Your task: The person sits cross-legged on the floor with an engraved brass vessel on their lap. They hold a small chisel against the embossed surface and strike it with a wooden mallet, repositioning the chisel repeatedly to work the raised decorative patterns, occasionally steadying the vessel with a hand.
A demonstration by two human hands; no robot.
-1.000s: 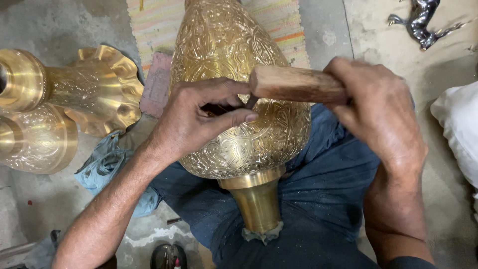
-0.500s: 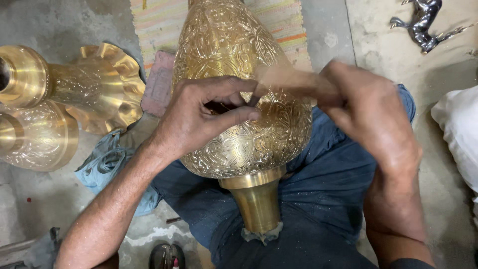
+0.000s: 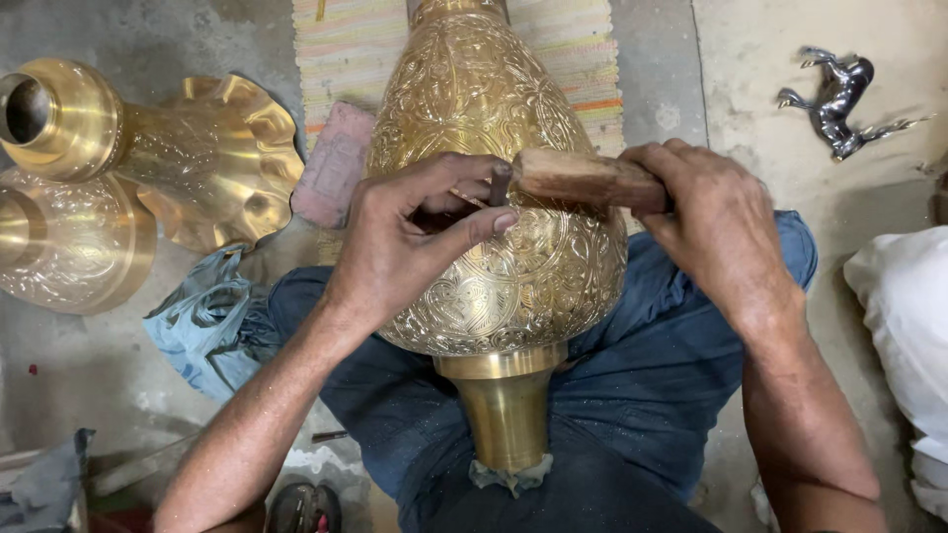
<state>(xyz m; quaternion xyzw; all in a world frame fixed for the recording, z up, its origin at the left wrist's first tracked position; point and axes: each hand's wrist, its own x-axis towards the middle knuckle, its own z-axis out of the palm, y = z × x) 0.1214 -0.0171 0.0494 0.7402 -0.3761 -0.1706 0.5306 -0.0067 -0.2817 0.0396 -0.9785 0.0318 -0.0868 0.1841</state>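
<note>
Brass is filling the middle of your view: the large engraved vase (image 3: 499,237) is lying across your lap on your blue trousers (image 3: 632,395), its plain neck (image 3: 506,410) pointing toward you and its patterned belly swelling away from you. Your left hand (image 3: 410,242) is resting on the belly, thumb and fingers pinching what looks like a thin metal tool (image 3: 472,197), though most of it is hiding under your fingers and you cannot be sure of its shape. Your right hand (image 3: 716,222) is wrapping tightly around a wooden mallet (image 3: 583,178), whose blunt end is sitting just beside the top of that tool, above the vase's surface. Left of your knee a crumpled blue cloth (image 3: 202,321) is lying on the grey floor (image 3: 118,395). Beyond it two more brass pieces (image 3: 128,168), one with a ruffled rim, are lying on their sides, touching each other. A pinkish block (image 3: 334,163) is lying just beside the vase on the striped mat (image 3: 583,59). Farther off on your right, a small silver horse figure (image 3: 839,99) is lying on the floor, well apart from a white sack (image 3: 908,336).
</note>
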